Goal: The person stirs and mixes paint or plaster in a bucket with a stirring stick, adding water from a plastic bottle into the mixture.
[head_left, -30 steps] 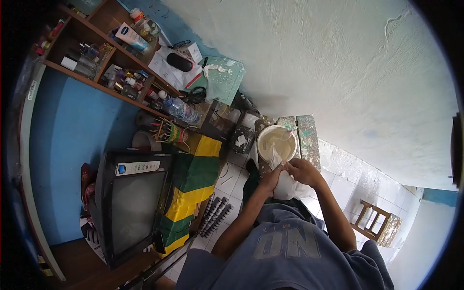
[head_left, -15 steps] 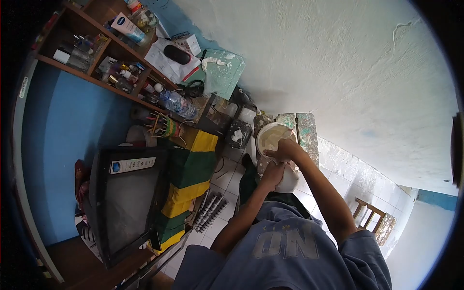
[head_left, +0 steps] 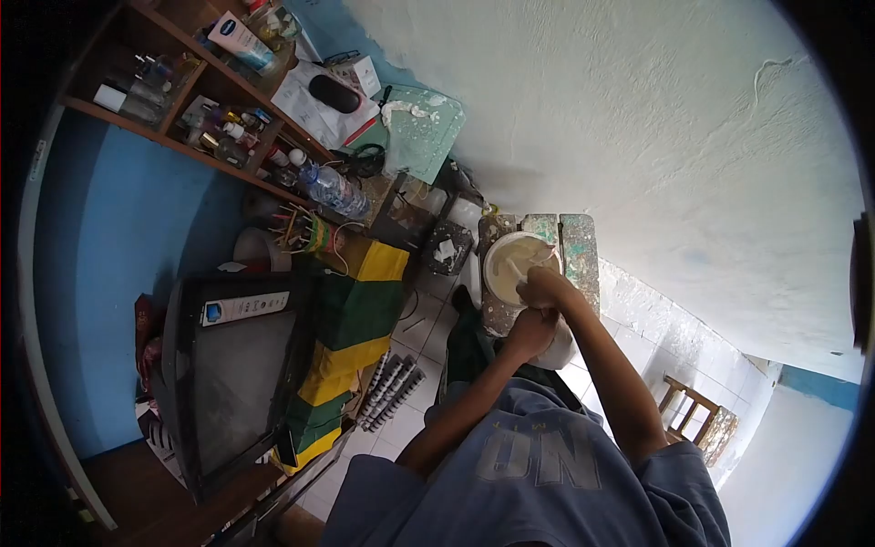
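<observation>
A round white tub of pale cream-coloured mixture stands on a paint-spattered wooden stool. My right hand is over the tub's near right side, its fingers closed on a pale stick-like utensil that reaches into the mixture. Just below, my left hand is closed around the gathered top of a whitish bag. The bag hangs by the stool's near edge, partly hidden by my hand and forearm. My two hands are close together and may be touching.
To the left are a flat-screen television and a green-and-yellow cloth. A water bottle stands below a shelf of small bottles. A rough white wall rises beyond the stool. A wooden chair is at right.
My right hand has shifted slightly right and down, and the utensil now shows in the tub. My left hand has moved right, with the bag.
</observation>
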`<state>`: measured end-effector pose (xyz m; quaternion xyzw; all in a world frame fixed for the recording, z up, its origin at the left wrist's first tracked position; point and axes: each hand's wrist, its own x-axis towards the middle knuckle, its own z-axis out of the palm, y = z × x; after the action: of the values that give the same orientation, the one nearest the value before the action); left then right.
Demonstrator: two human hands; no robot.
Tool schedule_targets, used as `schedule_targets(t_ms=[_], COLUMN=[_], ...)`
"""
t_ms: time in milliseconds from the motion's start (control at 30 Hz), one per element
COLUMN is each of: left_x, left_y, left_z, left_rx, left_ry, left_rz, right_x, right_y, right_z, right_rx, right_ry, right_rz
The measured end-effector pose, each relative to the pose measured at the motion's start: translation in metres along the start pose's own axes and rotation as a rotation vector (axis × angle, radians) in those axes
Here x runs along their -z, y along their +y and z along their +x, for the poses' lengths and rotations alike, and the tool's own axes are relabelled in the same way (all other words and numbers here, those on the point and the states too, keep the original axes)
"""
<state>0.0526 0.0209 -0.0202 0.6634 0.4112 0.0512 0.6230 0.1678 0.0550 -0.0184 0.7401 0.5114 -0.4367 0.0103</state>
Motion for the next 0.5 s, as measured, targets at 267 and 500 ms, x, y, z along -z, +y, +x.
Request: schedule_targets(t_ms=[267,500], left_x=[-0.012,-0.014], left_y=[0.011,0.009], left_z=[-0.01,-0.015], left_rx=[0.082,0.12], left_ry=[0.05,0.067], left_rz=[-0.207,-0.245], right_x=[0.013,0.008], right_y=[-0.014,-0.015], right_z=[-0.013,-0.011], right_rx=[-0.09,-0.065], right_ry=[-0.112,-0.144], right_rz=[-0.112,-0.149])
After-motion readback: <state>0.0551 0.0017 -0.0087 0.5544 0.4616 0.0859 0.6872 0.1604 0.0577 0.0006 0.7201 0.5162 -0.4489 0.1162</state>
